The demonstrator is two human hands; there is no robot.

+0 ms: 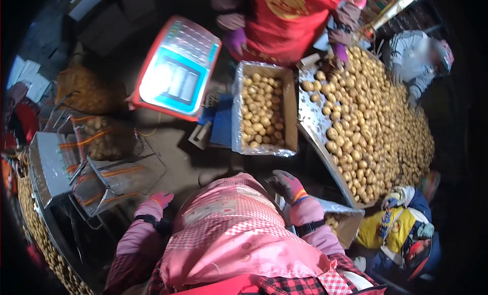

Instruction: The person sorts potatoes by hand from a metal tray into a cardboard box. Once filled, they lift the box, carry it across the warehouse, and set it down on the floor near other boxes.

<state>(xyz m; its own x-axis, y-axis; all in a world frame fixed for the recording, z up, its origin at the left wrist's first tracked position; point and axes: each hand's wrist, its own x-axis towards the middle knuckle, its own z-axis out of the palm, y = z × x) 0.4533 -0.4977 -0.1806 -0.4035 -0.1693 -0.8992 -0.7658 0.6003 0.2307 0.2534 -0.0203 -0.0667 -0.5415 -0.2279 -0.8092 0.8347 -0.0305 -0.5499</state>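
My left hand [161,199], in a pink glove, hangs beside my pink checked apron [229,219]. Its fingers look loosely apart and nothing shows in them. My right hand [288,185], in a glove with dark grey fingers and a pink back, is on the other side of the apron, fingers stretched out and empty. Just below it is a lined carton [348,229] with a few potatoes inside, partly hidden by my sleeve. Ahead stands a plastic-lined carton [291,112] holding many potatoes [262,109]. Neither hand touches it.
A red-framed digital scale [175,71] stands ahead left. Potatoes cover a metal sorting table [325,142] at right. A person in a red apron [287,25] and another in a striped sleeve [406,43] work there. Left are a folding chair [114,180], a mesh sack [86,89] and another potato table.
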